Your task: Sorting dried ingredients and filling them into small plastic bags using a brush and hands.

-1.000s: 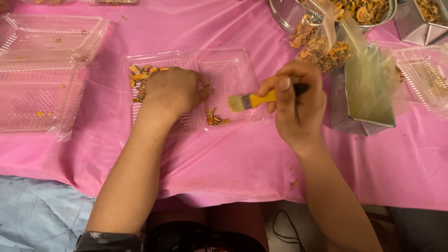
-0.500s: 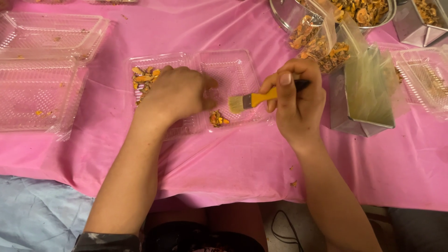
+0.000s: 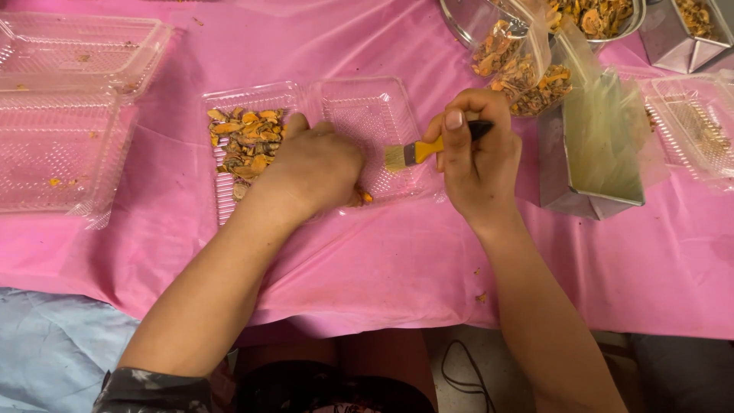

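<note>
An open clear plastic clamshell box [image 3: 382,107] lies on the pink tablecloth [image 3: 397,260]. Its left half holds a pile of orange and brown dried slices [image 3: 246,141]. My left hand [image 3: 317,164] rests over the middle of the box, fingers curled down on a few slices near the hinge; whether it grips any is hidden. My right hand [image 3: 475,157] holds a small brush with a yellow handle [image 3: 417,151], its bristles over the right half of the box.
Stacked empty clear boxes [image 3: 69,115] sit at the left. A metal bowl [image 3: 596,15] and a plastic bag of dried slices [image 3: 520,73] are at the back right, beside a metal container [image 3: 592,164] and another clear box [image 3: 692,126].
My left hand has slid right, from the left half of the box toward its middle, uncovering the pile of slices. The brush hand has barely moved.
</note>
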